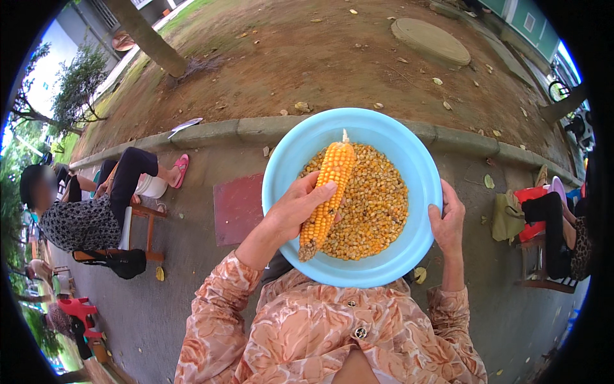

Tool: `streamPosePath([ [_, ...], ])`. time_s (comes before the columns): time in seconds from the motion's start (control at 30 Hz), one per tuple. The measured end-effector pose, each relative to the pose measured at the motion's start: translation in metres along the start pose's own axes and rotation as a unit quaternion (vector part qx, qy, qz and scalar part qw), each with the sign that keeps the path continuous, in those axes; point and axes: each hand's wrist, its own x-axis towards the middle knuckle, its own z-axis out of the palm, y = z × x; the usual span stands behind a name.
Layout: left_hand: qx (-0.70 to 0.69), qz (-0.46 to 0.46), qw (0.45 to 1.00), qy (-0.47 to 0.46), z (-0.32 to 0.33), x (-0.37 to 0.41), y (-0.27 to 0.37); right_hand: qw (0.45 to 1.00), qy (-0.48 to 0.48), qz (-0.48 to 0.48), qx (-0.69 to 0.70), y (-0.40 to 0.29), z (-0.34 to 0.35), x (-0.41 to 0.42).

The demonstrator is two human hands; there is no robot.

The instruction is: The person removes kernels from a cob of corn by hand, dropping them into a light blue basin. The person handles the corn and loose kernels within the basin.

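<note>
My left hand is closed around a dried yellow corn cob, thumb across its kernels. The cob slants over a light blue plastic basin, its pale stalk end pointing away from me and its darker brown tip near the basin's near left part. Loose corn kernels cover the basin's bottom. At the basin's right rim, my right hand grips the edge, thumb on top and fingers outside. The basin rests on or just above my lap; its underside is hidden.
A dark red board lies on the pavement left of the basin. Beyond runs a concrete kerb, then bare soil with a round cover. One person sits at left, another at right beside a green bag.
</note>
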Motion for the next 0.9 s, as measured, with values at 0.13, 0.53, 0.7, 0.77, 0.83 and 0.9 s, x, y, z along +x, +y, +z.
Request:
streamPosePath([
  [0.13,-0.121,-0.023,0.992,0.033,0.014,-0.004,0.011,0.998,-0.019,0.036,0.038,-0.013,-0.005,-0.004],
  [0.53,0.007,0.142,0.989,0.029,0.035,-0.007,-0.025,0.981,0.045,-0.178,-0.064,-0.057,-0.009,0.039],
  [0.7,0.157,0.256,0.952,0.051,0.040,-0.010,-0.038,0.974,-0.102,-0.148,0.140,-0.093,0.045,0.038],
  [0.77,0.174,0.278,0.942,0.070,0.041,-0.009,-0.043,0.967,-0.107,-0.124,0.194,-0.092,0.060,0.033],
  [0.83,0.181,0.287,0.937,0.080,0.042,-0.010,-0.045,0.954,-0.112,-0.054,0.272,-0.089,0.067,0.025],
  [0.9,0.175,0.288,0.938,0.081,0.043,-0.010,-0.046,0.944,-0.110,-0.048,0.307,-0.092,0.068,0.022],
])
